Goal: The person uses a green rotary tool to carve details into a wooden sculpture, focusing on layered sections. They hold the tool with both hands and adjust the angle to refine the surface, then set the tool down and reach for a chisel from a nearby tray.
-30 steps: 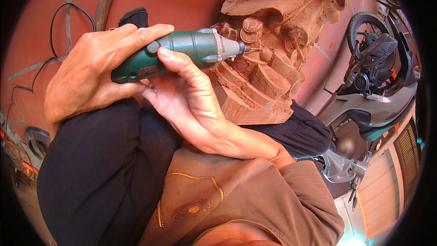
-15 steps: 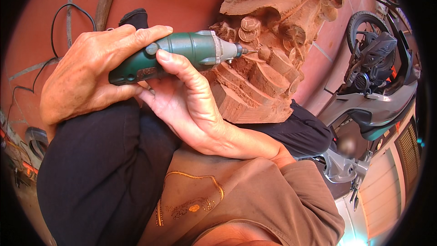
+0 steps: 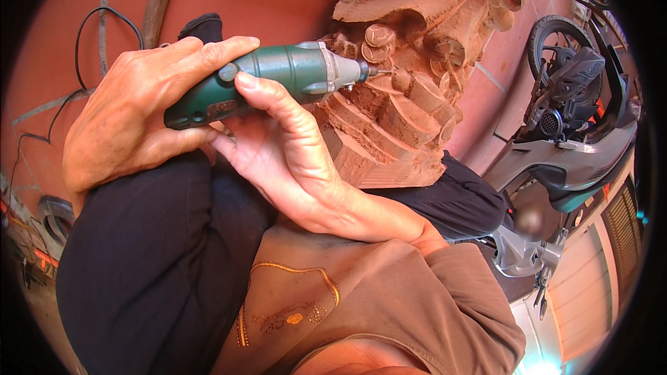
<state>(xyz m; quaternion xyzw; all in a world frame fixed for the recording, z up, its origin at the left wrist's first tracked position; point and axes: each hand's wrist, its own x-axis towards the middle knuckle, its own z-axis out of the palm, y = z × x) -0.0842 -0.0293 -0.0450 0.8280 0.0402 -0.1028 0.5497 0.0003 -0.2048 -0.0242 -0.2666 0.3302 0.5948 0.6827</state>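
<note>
A green cylindrical rotary tool with a grey metal nose (image 3: 285,73) lies across the upper middle of the frame, its thin metal bit (image 3: 382,71) pointing right. The left hand (image 3: 128,114), at the left, is wrapped around the rear of the tool, index finger along the top and thumb low on the near side. The right hand (image 3: 299,167), left of centre, has its thumb pressed on the casing, with its other fingers mostly hidden beneath; both grips are closed on the tool. The bit reaches into the reddish-brown carved wooden block (image 3: 385,156), which fills the upper centre and has rounded discs and deep folds; whether the tip touches it I cannot tell. A black cable (image 3: 82,69) loops over the red tiled floor (image 3: 264,0) at upper left, and a grey and black motorbike (image 3: 583,160) stands at the right
</note>
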